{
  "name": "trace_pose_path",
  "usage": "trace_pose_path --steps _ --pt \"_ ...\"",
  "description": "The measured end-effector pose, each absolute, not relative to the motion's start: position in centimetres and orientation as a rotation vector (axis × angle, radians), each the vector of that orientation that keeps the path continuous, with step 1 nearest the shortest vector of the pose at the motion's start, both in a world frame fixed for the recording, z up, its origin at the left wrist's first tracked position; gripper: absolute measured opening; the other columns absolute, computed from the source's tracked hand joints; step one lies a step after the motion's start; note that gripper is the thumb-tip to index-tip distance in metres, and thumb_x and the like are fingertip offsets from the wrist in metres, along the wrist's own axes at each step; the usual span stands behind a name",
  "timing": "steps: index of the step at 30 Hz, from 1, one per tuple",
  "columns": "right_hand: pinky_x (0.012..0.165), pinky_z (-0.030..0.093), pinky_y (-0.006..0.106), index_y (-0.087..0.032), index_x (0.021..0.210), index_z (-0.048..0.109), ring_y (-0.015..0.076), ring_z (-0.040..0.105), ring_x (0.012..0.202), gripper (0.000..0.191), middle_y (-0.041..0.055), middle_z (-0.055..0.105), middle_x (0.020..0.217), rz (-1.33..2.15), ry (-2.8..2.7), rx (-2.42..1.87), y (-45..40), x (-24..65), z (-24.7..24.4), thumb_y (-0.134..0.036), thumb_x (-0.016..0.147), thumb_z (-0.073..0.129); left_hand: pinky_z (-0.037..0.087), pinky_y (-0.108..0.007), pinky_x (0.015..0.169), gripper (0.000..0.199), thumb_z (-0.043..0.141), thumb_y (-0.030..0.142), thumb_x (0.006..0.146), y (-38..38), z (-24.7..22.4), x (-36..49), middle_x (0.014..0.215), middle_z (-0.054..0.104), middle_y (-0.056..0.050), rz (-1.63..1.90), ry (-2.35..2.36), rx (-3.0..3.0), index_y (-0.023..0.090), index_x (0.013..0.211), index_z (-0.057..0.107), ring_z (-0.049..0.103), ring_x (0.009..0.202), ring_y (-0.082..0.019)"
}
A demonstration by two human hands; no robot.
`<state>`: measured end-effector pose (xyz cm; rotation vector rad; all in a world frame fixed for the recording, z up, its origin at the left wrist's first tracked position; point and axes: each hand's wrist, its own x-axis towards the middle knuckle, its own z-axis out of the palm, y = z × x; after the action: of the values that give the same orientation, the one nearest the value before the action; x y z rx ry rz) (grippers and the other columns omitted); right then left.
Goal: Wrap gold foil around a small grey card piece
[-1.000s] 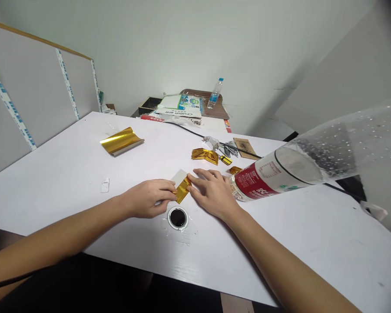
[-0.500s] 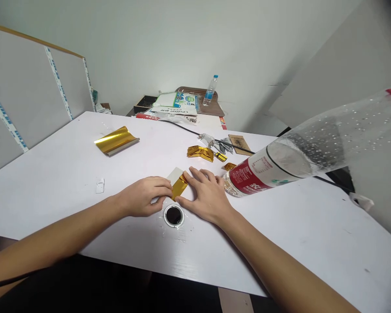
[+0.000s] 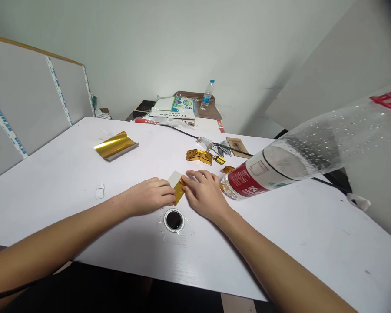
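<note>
A narrow strip of gold foil lies on the table between my hands, over or against a pale card whose far end shows. My left hand has its fingers bent together, their tips pressing the strip's left edge; its thumb is mostly hidden. My right hand is closed at the strip's right side, thumb and curled fingers gripping its upper edge. Just nearer than the strip is a round dark hole with a white ring.
A large tilted water bottle stands close right of my right hand. Beyond are a stack of gold foil pieces, a yellow-black tool, a black cable and silver scraps. A curled gold sheet and white scrap lie left.
My right hand's fingers have drawn in, with the thumb moving up along the strip. My left thumb has tucked under its fingers. The whole view has shifted slightly.
</note>
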<state>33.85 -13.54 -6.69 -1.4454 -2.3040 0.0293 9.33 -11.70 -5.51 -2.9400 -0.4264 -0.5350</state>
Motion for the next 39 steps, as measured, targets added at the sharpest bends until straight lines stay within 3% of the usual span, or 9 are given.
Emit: trace_pose_path --steps 4,8,13,17,21,24,27,31,39 --pt "0.101 0.04 0.05 -0.025 0.117 0.079 0.0305 0.061 0.118 0.032 0.0091 0.078 0.125 0.146 -2.303 -1.273 -13.6 33.9 -6.4 -0.025 0.102 0.051 0.055 -0.033 0.083 0.017 0.055 0.016 0.105 -11.8 -5.6 9.5 0.1 0.078 -0.008 -0.546 -0.482 -2.881 0.018 0.098 0.07 0.071 0.098 -0.022" --pt "0.104 0.039 0.051 -0.022 0.122 0.077 0.03 0.062 0.119 0.032 0.009 0.076 0.13 0.248 -2.38 -1.216 -14.1 33.9 -5.5 -0.027 0.096 0.058 0.056 -0.033 0.085 0.02 0.05 0.023 0.106 -12.1 -5.5 9.7 0.094 0.077 -0.007 -0.698 -0.743 -2.96 0.017 0.1 0.069 0.072 0.09 -0.02" --pt "0.104 0.035 0.053 -0.023 0.113 0.079 0.0312 0.063 0.116 0.027 0.0101 0.077 0.126 0.175 -2.376 -1.273 -14.3 33.3 -5.2 -0.039 0.098 0.063 0.057 -0.034 0.087 0.023 0.046 0.026 0.107 -12.6 -4.7 9.8 0.102 0.077 -0.007 -0.883 -1.041 -3.08 0.018 0.108 0.067 0.072 0.093 -0.02" --pt "0.102 0.036 0.051 -0.025 0.108 0.08 0.0297 0.064 0.113 0.024 0.0093 0.078 0.122 0.192 -2.361 -1.284 -14.4 33.1 -5.2 -0.034 0.101 0.059 0.056 -0.042 0.095 0.038 0.064 0.042 0.1 -12.6 -4.5 9.6 0.119 0.075 -0.012 -0.817 -0.966 -3.151 0.018 0.128 0.063 0.07 0.109 -0.027" --pt "0.102 0.037 0.05 -0.023 0.116 0.078 0.0306 0.062 0.118 0.028 0.0097 0.076 0.125 0.306 -2.359 -1.261 -14.2 33.7 -5.1 -0.028 0.094 0.061 0.056 -0.04 0.091 0.018 0.06 0.028 0.102 -12.6 -5.1 9.4 0.11 0.078 -0.009 -0.678 -0.776 -3.038 0.019 0.114 0.071 0.071 0.104 -0.025" --pt "0.099 0.036 0.048 -0.024 0.111 0.078 0.0285 0.064 0.113 0.031 0.0092 0.078 0.118 0.36 -2.291 -1.288 -13.4 33.7 -5.5 -0.025 0.103 0.048 0.057 -0.037 0.087 0.018 0.054 0.019 0.104 -12.8 -5.4 9.4 0.103 0.079 -0.008 -0.603 -0.641 -2.911 0.018 0.11 0.072 0.073 0.1 -0.023" --pt "0.095 0.034 0.047 -0.024 0.104 0.077 0.0268 0.064 0.108 0.028 0.0083 0.079 0.11 0.311 -2.254 -1.348 -12.8 33.3 -5.9 -0.024 0.106 0.05 0.06 -0.034 0.084 0.019 0.053 0.016 0.105 -13.0 -5.4 9.4 0.1 0.079 -0.008 -0.59 -0.561 -2.827 0.017 0.106 0.072 0.074 0.094 -0.02" --pt "0.096 0.03 0.047 -0.025 0.107 0.077 0.0256 0.064 0.107 0.022 0.0064 0.079 0.105 0.239 -2.281 -1.373 -12.8 32.8 -5.8 -0.02 0.104 0.056 0.063 -0.033 0.082 0.02 0.052 0.013 0.105 -13.2 -5.2 9.6 0.099 0.079 -0.008 -0.656 -0.514 -2.789 0.015 0.104 0.072 0.075 0.09 -0.02" --pt "0.098 0.028 0.047 -0.024 0.116 0.073 0.0275 0.059 0.116 0.019 0.006 0.076 0.112 0.301 -2.326 -1.361 -13.4 33.0 -4.9 -0.031 0.1 0.066 0.063 -0.034 0.088 0.018 0.057 0.021 0.106 -13.3 -5.0 9.4 0.101 0.079 -0.005 -0.784 -0.644 -2.895 0.02 0.109 0.075 0.075 0.097 -0.02"
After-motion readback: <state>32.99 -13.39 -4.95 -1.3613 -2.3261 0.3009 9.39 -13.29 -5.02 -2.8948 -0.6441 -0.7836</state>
